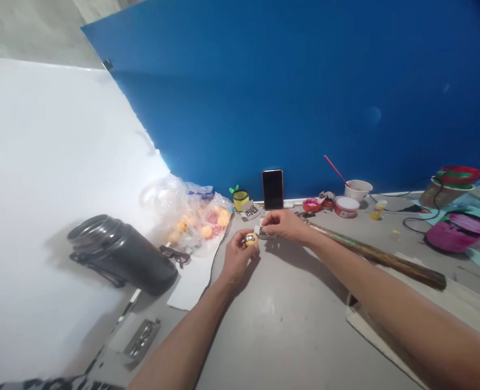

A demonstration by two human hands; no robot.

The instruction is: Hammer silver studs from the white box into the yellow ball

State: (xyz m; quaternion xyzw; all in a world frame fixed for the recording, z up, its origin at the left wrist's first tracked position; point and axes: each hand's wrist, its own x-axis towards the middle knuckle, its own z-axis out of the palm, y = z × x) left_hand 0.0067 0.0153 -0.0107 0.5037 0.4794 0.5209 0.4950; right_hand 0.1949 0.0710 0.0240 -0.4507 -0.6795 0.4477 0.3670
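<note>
Between the fingers of my left hand (237,257) is a small yellow ball (251,238) with shiny metal bits on its upper side. My right hand (284,224) is just to the right, its fingers down at a small open box (267,234) of metal pieces. Whether those fingertips pinch a piece is hidden. Behind my hands, another small open box (250,210) of metal pieces stands beside a yellow mesh-like cup (240,200). To the left, a clear plastic bag (191,216) holds several yellow-orange balls.
A dark flask (122,254) without a lid leans at the left, near glasses (176,254) and another box of metal pieces (142,338). A phone (273,189) stands against the blue board. On the right are a wooden handle (378,254), a white bowl (357,189) and a pink pouch (457,233).
</note>
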